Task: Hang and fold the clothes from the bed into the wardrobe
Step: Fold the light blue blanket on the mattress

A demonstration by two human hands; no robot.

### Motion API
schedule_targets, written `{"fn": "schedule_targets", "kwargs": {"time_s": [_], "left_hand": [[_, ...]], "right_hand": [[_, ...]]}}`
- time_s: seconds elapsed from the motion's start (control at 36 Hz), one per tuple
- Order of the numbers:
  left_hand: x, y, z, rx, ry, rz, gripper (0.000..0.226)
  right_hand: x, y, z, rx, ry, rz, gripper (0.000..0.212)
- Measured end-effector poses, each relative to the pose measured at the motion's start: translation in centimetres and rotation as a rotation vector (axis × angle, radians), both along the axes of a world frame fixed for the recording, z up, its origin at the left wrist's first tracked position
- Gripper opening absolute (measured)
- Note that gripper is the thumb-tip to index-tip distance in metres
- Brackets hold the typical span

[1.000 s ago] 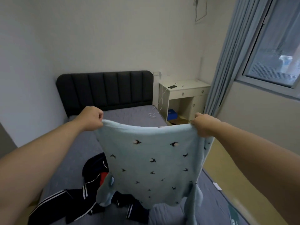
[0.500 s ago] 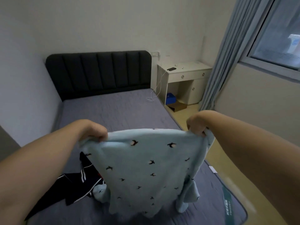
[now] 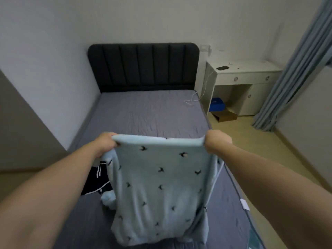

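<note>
Two hands hold one light-blue garment [image 3: 161, 187] spread above the bed [image 3: 152, 112].

Left hand [image 3: 106, 143], centre-left of the frame, has its fingers closed on the garment's upper left corner; right hand [image 3: 216, 141], centre-right, has its fingers closed on the upper right corner. The garment, printed with small dark birds, hangs down toward the lower centre, its hem near the grey sheet. Black clothing with white stripes [image 3: 98, 180] lies on the bed at lower left, partly behind the garment. A white counter [image 3: 248, 72] stands at upper right beside the headboard [image 3: 143, 67].

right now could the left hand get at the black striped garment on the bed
Probably not: the left hand is shut on the light blue bird-print top, which hangs beside the black striped garment and covers part of it.
</note>
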State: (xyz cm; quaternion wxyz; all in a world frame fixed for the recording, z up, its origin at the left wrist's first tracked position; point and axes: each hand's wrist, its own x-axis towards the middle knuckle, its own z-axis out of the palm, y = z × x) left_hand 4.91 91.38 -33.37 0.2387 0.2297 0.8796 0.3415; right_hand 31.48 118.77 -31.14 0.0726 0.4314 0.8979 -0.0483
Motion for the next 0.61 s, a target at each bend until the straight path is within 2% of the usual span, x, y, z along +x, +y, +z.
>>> {"fn": "schedule_targets", "kwargs": {"time_s": [0.06,0.14,0.28,0.39,0.47,0.53,0.61], "left_hand": [[0.4,1.9,2.1,0.084,0.164,0.165,0.023],[0.1,3.6,6.3,0.085,0.416,0.289,0.029],[-1.2,5.3,13.7,0.391,0.595,0.405,0.031],[-0.2,6.0,17.2,0.551,0.639,0.515,0.01],[1.7,5.9,16.4,0.576,0.694,0.466,0.002],[2.7,5.5,14.0,0.55,0.75,0.405,0.002],[3.5,5.2,8.0,0.435,0.797,0.297,0.024]], "right_hand": [[-0.4,1.3,1.5,0.092,0.234,-0.025,0.015],[-1.1,2.9,5.4,0.212,0.476,-0.025,0.016],[-1.2,5.0,13.0,0.394,0.79,-0.022,0.015],[-0.1,5.2,16.9,0.547,0.849,-0.039,0.024],[1.3,4.6,16.4,0.619,0.813,-0.015,0.026],[2.2,4.4,14.6,0.63,0.751,0.005,0.025],[3.6,4.5,9.5,0.609,0.61,0.074,0.019]]}}
